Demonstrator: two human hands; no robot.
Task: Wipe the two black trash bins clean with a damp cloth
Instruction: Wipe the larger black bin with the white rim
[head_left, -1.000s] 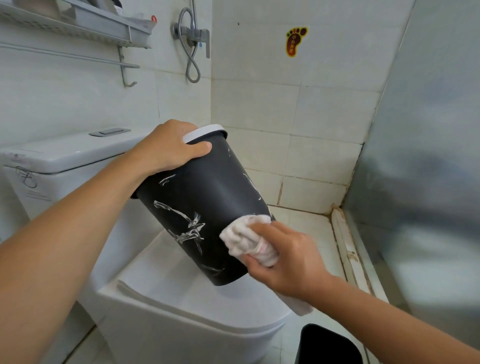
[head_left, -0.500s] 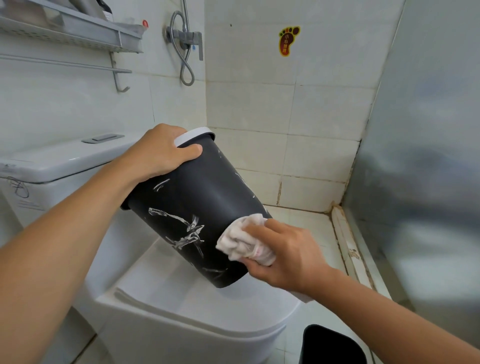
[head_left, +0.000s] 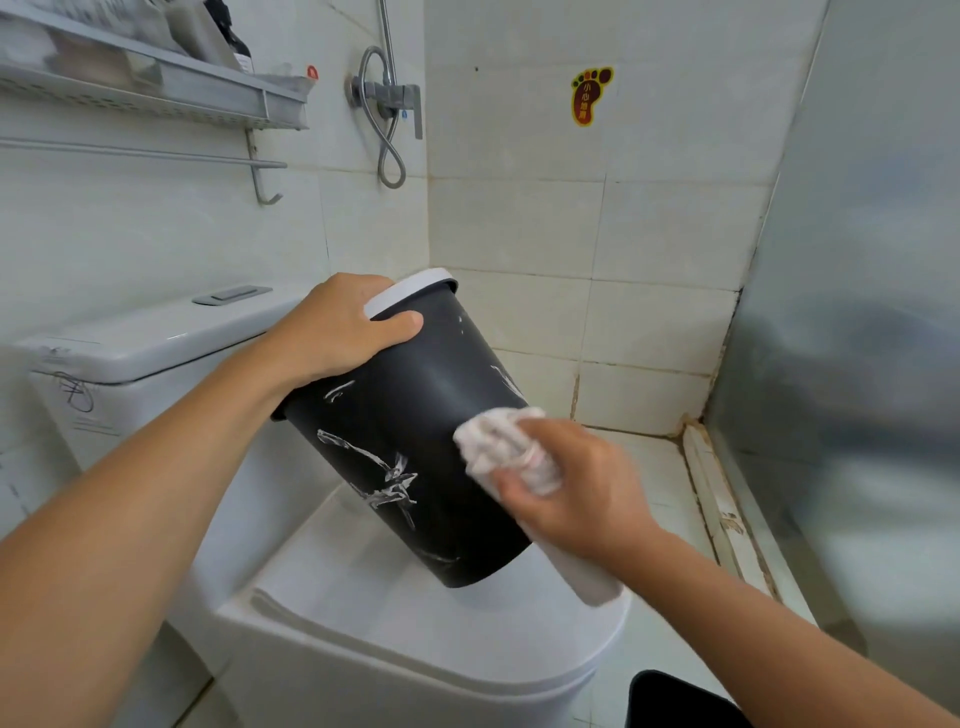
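A black trash bin (head_left: 415, 426) with a white rim and a white leaf print is tilted over the closed toilet lid, its base resting on the lid. My left hand (head_left: 337, 332) grips it at the rim. My right hand (head_left: 576, 493) holds a crumpled white cloth (head_left: 498, 447) against the bin's right side, partway up the wall. A corner of a second black bin (head_left: 675, 701) shows on the floor at the bottom edge.
The white toilet lid (head_left: 415, 623) and cistern (head_left: 156, 338) fill the lower left. A wire shelf (head_left: 156, 88) and towel rail hang on the left wall, with a shower valve (head_left: 389, 98) beside them. A frosted glass panel (head_left: 857, 364) stands on the right.
My right hand has slid the cloth a little up the bin's side. My left hand keeps its grip on the rim, and the view has shifted slightly.
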